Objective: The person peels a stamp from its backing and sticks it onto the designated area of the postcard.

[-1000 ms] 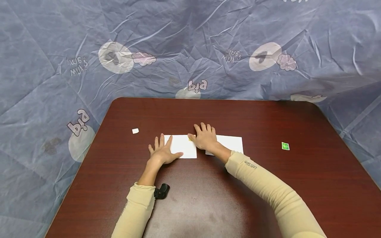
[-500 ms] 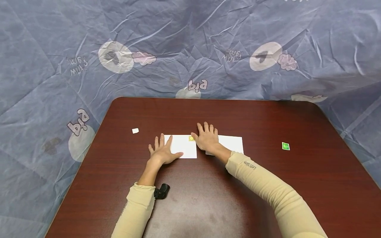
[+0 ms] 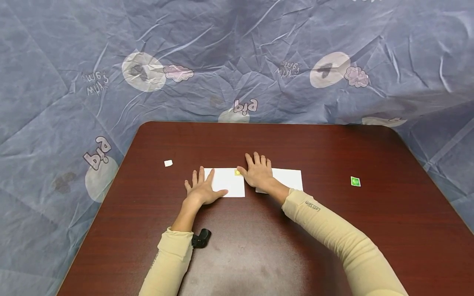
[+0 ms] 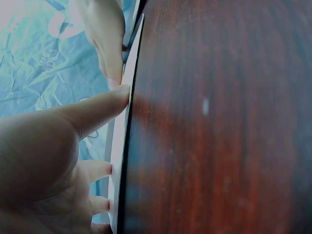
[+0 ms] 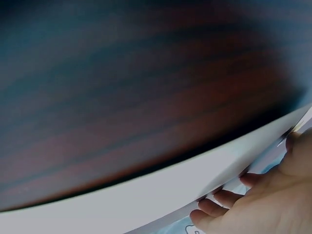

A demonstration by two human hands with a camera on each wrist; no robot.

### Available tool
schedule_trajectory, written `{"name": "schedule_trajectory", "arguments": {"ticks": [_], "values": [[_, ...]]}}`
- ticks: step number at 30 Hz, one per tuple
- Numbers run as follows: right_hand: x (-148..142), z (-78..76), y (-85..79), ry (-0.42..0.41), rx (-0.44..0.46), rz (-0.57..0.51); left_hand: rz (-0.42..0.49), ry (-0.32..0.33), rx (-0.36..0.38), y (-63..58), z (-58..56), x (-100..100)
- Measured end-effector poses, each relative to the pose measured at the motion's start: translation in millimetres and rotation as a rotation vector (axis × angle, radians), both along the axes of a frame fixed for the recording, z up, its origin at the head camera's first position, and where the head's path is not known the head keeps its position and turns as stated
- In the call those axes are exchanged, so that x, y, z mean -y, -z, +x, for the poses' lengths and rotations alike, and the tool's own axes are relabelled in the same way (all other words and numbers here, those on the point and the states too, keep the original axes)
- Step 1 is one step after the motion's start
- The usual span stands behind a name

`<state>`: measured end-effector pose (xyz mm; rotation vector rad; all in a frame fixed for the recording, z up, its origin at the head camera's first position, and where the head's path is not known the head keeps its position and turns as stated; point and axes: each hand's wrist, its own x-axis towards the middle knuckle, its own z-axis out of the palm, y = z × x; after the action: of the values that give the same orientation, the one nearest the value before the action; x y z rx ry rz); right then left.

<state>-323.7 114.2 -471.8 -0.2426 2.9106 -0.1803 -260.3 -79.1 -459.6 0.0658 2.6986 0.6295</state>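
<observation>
My left hand (image 3: 201,191) lies spread on the left part of a white rectangle of paper, perhaps an envelope (image 3: 230,185). In the left wrist view its thumb presses near the paper's front edge (image 4: 124,102). At the paper's far right corner is a small yellow stamp-like square (image 3: 237,172). The thumb of my right hand (image 3: 258,173) is right at this square and covers part of it. The other fingers point away over the table, and the palm overlaps the left end of a second white rectangle (image 3: 289,179). In the right wrist view those fingers (image 5: 226,197) look straight.
A small green stamp-like square (image 3: 355,181) lies on the right of the brown table (image 3: 314,144). Toward the back left lies a small white piece (image 3: 168,163). A black device (image 3: 201,238) sits at my left cuff. Behind the table hangs a blue-grey patterned cloth (image 3: 222,53).
My right hand has shifted slightly right, and its thumb has slid off much of the yellow square, which now shows more. My left hand and both white papers have stayed put.
</observation>
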Motion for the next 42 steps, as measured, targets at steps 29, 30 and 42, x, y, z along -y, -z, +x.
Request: {"name": "schedule_trajectory", "arguments": {"ticks": [29, 30, 42], "values": [[-8, -0.6, 3.0, -0.049, -0.032, -0.017, 0.007, 0.003, -0.001, -0.2, 0.4, 0], [-7, 0.1, 2.3, -0.045, -0.042, -0.017, 0.007, 0.002, -0.001, -0.1, 0.4, 0], [-1, -0.8, 2.5, -0.038, -0.09, 0.048, -0.008, 0.004, 0.006, 0.4, -0.8, 0]]}}
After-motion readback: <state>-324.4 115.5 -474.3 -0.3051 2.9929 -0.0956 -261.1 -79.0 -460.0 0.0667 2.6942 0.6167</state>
